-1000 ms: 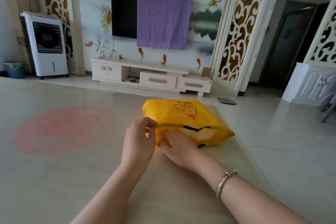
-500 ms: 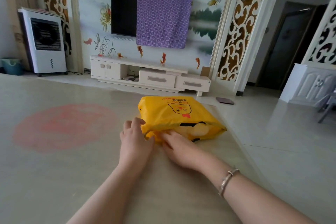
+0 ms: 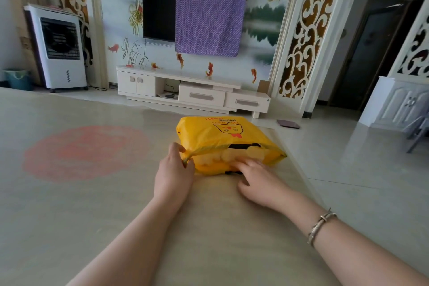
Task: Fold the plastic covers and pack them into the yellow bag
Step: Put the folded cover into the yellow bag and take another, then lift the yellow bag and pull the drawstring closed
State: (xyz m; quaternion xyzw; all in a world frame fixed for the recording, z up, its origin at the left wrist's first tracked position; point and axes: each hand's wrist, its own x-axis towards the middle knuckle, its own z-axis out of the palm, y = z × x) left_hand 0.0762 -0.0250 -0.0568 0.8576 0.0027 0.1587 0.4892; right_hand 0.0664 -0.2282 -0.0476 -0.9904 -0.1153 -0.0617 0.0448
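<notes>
Pale beige matting (image 3: 69,204) with a faded red round patch covers the floor of a living room, and glossy tile (image 3: 362,181) runs along its right side. On the far wall a dark television (image 3: 159,6) hangs half draped by a purple cloth (image 3: 209,17), above a low white cabinet (image 3: 192,93); a white air cooler (image 3: 59,46) stands at the left.

On the mat, near its right edge, lies the yellow bag (image 3: 222,137), its printed side up and its mouth turned toward the person. Inside the mouth a pale, bunched mass shows, the plastic covers (image 3: 220,157), filling the opening.

At the bag's near left corner the left hand (image 3: 174,174) pinches the upper lip of the mouth between thumb and curled fingers, holding that edge lifted. On the other side the right hand (image 3: 257,179), a silver bracelet (image 3: 320,225) on its wrist, lies low at the mouth; its fingers reach forward, slightly parted, with the tips on the covers just inside the lower lip. Both forearms stretch out over the mat.
</notes>
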